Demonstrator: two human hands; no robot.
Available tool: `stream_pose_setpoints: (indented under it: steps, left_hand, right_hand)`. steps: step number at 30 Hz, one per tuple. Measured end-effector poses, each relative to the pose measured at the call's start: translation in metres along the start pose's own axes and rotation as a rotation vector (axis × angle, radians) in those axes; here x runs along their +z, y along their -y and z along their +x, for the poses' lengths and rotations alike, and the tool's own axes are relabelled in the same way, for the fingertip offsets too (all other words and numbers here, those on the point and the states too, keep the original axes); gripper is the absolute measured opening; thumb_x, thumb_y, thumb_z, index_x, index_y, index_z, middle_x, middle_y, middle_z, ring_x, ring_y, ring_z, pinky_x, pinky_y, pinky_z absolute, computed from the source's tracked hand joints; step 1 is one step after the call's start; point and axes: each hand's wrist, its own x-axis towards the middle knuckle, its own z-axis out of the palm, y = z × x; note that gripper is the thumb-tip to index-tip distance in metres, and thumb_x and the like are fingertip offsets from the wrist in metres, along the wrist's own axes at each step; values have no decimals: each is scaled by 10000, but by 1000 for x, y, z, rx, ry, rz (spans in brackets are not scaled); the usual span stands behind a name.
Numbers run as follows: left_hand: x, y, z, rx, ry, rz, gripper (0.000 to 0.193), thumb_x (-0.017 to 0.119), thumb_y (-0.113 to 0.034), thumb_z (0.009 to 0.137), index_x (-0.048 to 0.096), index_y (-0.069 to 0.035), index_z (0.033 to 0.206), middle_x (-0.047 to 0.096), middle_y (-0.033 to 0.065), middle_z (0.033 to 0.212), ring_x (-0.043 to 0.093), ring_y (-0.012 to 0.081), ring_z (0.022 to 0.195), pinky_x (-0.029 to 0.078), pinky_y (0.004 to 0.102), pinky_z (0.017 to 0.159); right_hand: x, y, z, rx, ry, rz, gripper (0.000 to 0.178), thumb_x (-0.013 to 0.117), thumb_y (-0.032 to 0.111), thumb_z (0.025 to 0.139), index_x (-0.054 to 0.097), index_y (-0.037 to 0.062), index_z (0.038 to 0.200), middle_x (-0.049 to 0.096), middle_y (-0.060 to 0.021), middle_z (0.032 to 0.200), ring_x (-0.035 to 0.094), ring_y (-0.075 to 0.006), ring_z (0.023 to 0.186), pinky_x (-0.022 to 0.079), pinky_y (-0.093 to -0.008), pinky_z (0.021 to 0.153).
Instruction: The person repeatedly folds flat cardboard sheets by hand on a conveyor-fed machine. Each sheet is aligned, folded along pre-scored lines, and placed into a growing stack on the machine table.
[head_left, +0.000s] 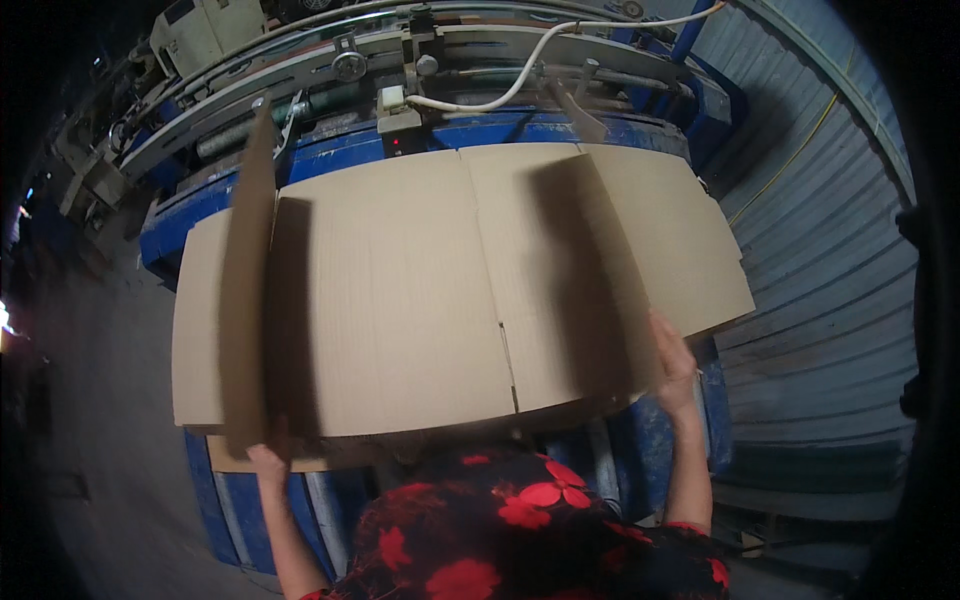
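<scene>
A wide brown cardboard sheet [390,290], creased and slit near its middle, lies flat in front of me. Two cardboard panels stand upright over it: the left panel [245,300] is almost vertical, and the right panel [612,250] leans outward at its near end. My left hand [268,460] is closed on the near lower end of the left panel, its fingers partly hidden and blurred. My right hand [675,365] grips the near end of the right panel from its outer side. Whether both panels join the flat sheet is hard to see.
More cardboard [690,235] extends beyond the right panel. Behind stands a blue machine [340,150] with rails, a hand knob [349,66] and a white cable [530,70]. Blue-and-grey supports [330,510] lie below the cardboard. A corrugated metal wall [830,290] runs along the right.
</scene>
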Motion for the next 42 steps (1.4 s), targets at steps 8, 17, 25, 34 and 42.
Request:
stream_pose_setpoints:
  steps: [8,17,25,34,42]
  left_hand:
    - [54,-40,79,277,228,481,585,475,122,779,461,-27,1344,485,205,1345,430,367,1280,371,439,1058]
    - [115,-22,166,260,173,474,660,440,180,717,498,-76,1323,503,179,1336,442,367,1263,389,441,1032]
    - [167,51,285,315,201,553,623,505,81,741,506,-135,1326,510,150,1341,444,377,1260,350,511,1019]
    - [206,59,382,62,267,629,630,520,4,813,411,-213,1394,410,101,1433,456,307,1261,280,611,1037]
    - [49,64,186,-242,5,753,501,544,-126,869,442,-71,1357,463,169,1376,431,326,1277,228,515,1088]
  right_hand:
    - [58,-3,59,-311,265,-526,614,507,-69,741,555,203,1289,519,-97,1326,441,-344,1241,354,-490,986]
    - [88,-55,164,-267,253,-462,653,466,-113,727,564,211,1286,525,-94,1328,440,-329,1254,328,-464,1026]
    - [151,-79,286,-266,231,-461,673,473,-128,721,568,231,1282,512,-103,1341,437,-319,1261,331,-454,1026]
    - [195,-98,393,-225,77,-522,501,538,-30,766,603,166,1223,562,-144,1218,498,-307,1182,389,-438,964]
    - [67,-144,228,108,-119,-324,496,540,14,780,524,18,1276,487,-218,1324,441,-372,1246,327,-435,1063]
